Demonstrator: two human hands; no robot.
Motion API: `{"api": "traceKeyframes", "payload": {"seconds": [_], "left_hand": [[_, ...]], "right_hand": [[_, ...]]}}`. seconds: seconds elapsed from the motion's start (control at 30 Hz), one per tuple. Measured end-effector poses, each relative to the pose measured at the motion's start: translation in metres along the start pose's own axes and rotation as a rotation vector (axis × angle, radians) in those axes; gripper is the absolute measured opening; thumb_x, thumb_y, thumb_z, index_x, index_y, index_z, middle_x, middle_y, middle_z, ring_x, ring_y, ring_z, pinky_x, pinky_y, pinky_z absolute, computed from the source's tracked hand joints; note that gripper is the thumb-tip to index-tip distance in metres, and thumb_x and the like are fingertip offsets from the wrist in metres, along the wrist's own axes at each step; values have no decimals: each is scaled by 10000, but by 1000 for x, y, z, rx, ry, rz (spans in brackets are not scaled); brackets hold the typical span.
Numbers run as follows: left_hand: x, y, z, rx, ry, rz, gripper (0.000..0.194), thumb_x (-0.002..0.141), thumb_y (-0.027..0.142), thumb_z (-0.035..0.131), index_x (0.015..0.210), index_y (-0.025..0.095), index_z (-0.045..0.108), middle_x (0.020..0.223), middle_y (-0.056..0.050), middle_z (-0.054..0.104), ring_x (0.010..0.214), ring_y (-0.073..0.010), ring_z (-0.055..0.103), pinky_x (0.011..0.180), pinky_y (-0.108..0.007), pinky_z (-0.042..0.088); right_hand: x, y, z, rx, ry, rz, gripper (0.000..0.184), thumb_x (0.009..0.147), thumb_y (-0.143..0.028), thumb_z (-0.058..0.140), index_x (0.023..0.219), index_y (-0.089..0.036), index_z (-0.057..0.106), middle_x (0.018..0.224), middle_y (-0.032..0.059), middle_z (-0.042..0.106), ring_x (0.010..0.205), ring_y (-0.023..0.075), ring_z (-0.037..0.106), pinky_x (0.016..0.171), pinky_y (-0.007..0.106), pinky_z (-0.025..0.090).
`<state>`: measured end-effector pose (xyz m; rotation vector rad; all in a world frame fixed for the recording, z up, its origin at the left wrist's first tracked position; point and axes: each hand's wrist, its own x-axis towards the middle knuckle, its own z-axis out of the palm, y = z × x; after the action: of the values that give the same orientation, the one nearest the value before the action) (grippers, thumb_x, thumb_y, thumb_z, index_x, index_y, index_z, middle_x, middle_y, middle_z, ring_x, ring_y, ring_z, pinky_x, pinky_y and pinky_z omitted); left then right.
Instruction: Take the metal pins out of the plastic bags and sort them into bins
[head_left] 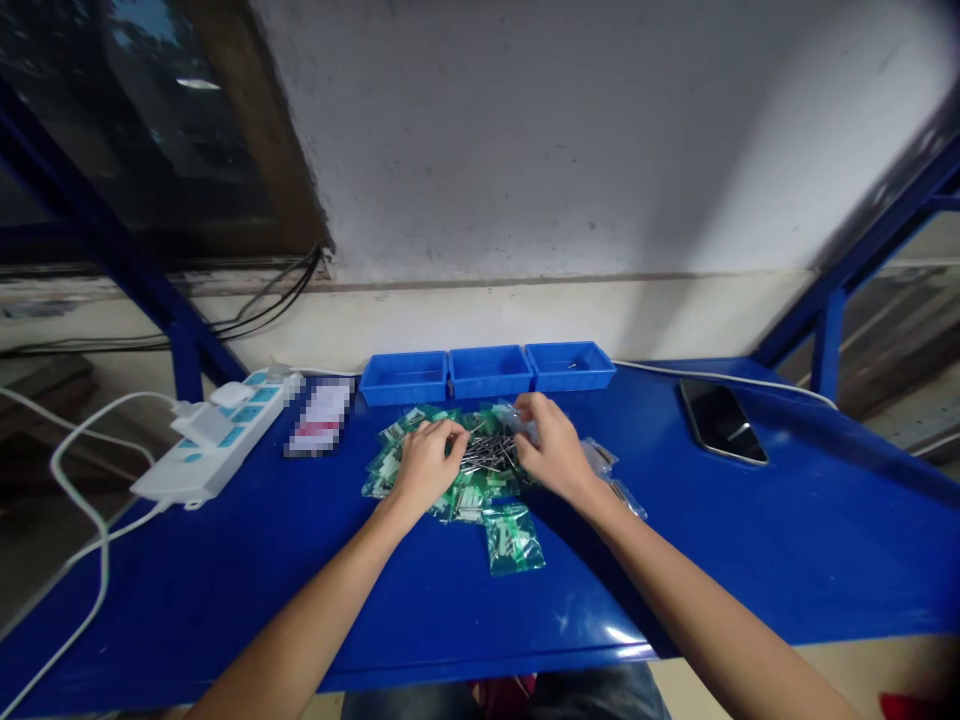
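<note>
Blue table (420,620), glossy, seen across the lower frame. Three blue trays (491,384) lined up at upper centre, one small piece visible in the rightmost. One heap of dark metal pieces (487,453) at frame centre, too many to be counted. Green bags (471,500) are spread around the heap, overlapped, count cannot be told; one more green bag (514,540) is set apart just below, at lower centre. Two clear bags (600,457) are seen right of centre. One white power strip (180,472) at left, two white adapters (202,428) plugged in; one pixelated flat item (321,418) beside it. One black phone (721,420) laid at right.

Two hands shown. The metal heap is placed between them, green bags partly covered by the left hand (429,460). Left fingers are curled towards the thumb; whether anything is pinched cannot be told. Right hand (553,442) is bent, clear plastic (513,418) at its fingertips; grip cannot be told.
</note>
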<state>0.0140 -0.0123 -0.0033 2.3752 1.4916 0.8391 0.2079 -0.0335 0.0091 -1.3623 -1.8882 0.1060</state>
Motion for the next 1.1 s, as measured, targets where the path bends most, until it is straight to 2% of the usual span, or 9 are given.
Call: {"api": "traceKeyframes", "payload": {"seconds": [0.1, 0.23, 0.37, 0.47, 0.67, 0.87, 1.03, 1.1], "left_hand": [[0, -1, 1, -43, -28, 65, 153, 887, 274, 459, 824, 204, 579, 758, -17, 634, 814, -208, 567, 704, -310, 424], [-2, -2, 2, -79, -38, 109, 142, 890, 269, 450, 833, 206, 564, 759, -14, 623, 794, -199, 564, 698, -307, 433], [-2, -2, 2, -103, -43, 129, 167, 901, 279, 431, 834, 206, 565, 777, -22, 619, 797, -196, 568, 699, -307, 437], [-3, -1, 1, -125, -33, 130, 166, 906, 285, 428, 846, 205, 561, 772, -19, 610, 783, -188, 574, 698, -304, 439], [-4, 2, 0, -234, -17, 110, 168, 882, 293, 487, 1022, 211, 531, 767, -4, 590, 719, -155, 589, 638, -257, 451], [-4, 3, 2, -200, -6, 134, 117, 886, 288, 479, 896, 210, 565, 740, 4, 599, 705, -151, 582, 660, -257, 442], [-4, 4, 0, -190, 5, 114, 199, 913, 319, 410, 865, 205, 566, 692, 5, 600, 618, -142, 564, 587, -236, 414], [-4, 3, 0, -193, 12, 107, 211, 913, 327, 406, 852, 201, 563, 648, 18, 578, 549, -125, 531, 541, -223, 388]], "right_hand": [[-4, -1, 6, 6, -126, -72, 309, 781, -143, 492, 1085, -186, 467, 918, 67, 552, 839, 211, 523, 743, 335, 429], [-5, -1, 13, 7, -185, -148, 178, 842, -181, 504, 1019, -196, 519, 947, 71, 565, 836, 191, 540, 728, 310, 442], [-4, 0, 16, -7, -189, -172, 40, 856, -176, 516, 861, -200, 548, 821, 45, 577, 761, 175, 540, 683, 291, 431], [-3, 1, 16, 0, -174, -182, 53, 875, -196, 506, 838, -199, 543, 788, 40, 582, 747, 172, 542, 680, 291, 426], [-3, 1, 17, 2, -177, -195, 91, 902, -211, 464, 867, -192, 546, 776, 47, 586, 757, 177, 547, 684, 295, 422], [-3, -1, 15, -11, -184, -197, 148, 919, -212, 418, 832, -192, 536, 757, 41, 585, 764, 179, 537, 706, 301, 412], [-4, -2, 13, 20, -166, -176, 110, 884, -245, 496, 975, -190, 526, 782, 36, 594, 735, 170, 543, 665, 279, 407], [-4, -2, 12, 23, -154, -178, 110, 873, -230, 512, 976, -192, 521, 767, 27, 588, 712, 162, 540, 660, 273, 401]]}}
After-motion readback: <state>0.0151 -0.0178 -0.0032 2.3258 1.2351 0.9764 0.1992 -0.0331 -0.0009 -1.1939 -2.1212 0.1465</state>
